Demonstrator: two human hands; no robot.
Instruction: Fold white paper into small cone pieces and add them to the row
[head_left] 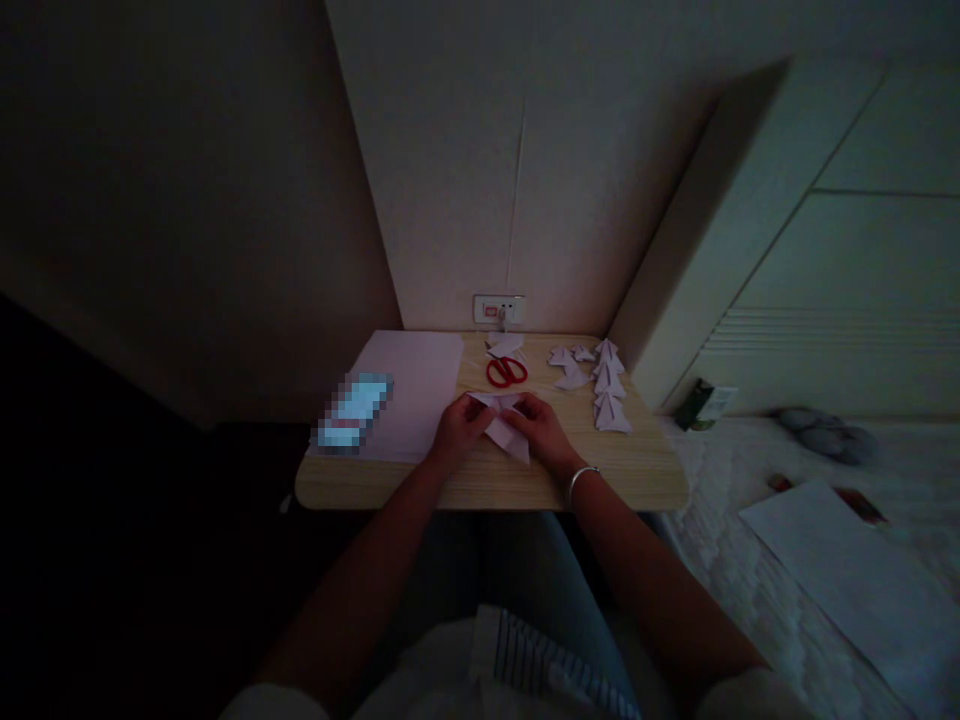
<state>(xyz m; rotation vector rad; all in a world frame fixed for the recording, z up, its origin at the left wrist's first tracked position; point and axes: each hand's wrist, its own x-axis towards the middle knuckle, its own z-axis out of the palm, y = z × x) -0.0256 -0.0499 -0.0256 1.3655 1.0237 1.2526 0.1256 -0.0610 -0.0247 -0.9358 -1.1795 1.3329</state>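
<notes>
Between my two hands is a folded piece of pale paper (508,437), held just above the front part of a small wooden table (480,488). My left hand (459,432) pinches its left side, and my right hand (541,428), with a bangle on the wrist, grips the right side. One pointed flap hangs down toward me. Just beyond the paper lie red-handled scissors (507,372), their blades partly over some paper scraps (507,345). Folded paper pieces (609,380) stand in a column at the table's right, with a few smaller folded pieces (568,368) beside them.
A stack of white paper sheets (420,385) covers the table's left, with a lit phone (355,410), blurred out, on top. A wall socket (499,309) with a plug sits behind. To the right, a bed (720,470) carries a large paper sheet (847,570) and a grey soft item (821,434).
</notes>
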